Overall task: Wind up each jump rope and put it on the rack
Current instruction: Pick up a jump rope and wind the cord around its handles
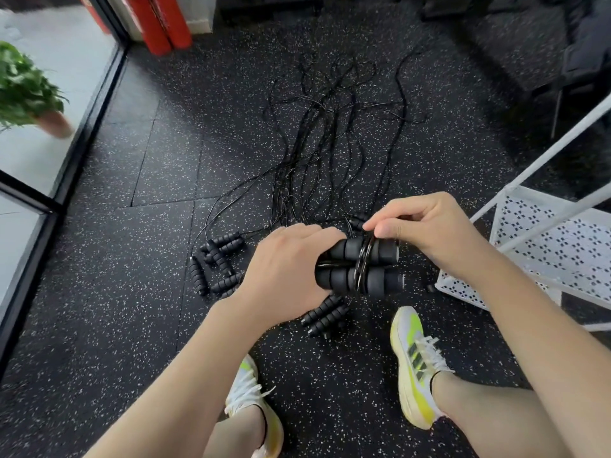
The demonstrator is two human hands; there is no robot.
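Note:
My left hand [286, 272] grips two black foam jump rope handles [380, 280] held side by side, pointing right. A thin black cord [363, 262] is wrapped in several turns around the middle of the pair. My right hand [426, 228] pinches that cord just above the handles. Several more black jump ropes [317, 153] lie tangled on the speckled floor ahead, with their ribbed handles in a heap at the left [216, 259] and under my hands [325, 314]. The white perforated metal rack [542, 249] stands at the right.
My two feet in white and yellow shoes [415, 365] rest on the black rubber floor. A glass wall with a black frame [96, 104] runs along the left, a potted plant [26, 90] behind it. Red cylinders [165, 21] stand at the back.

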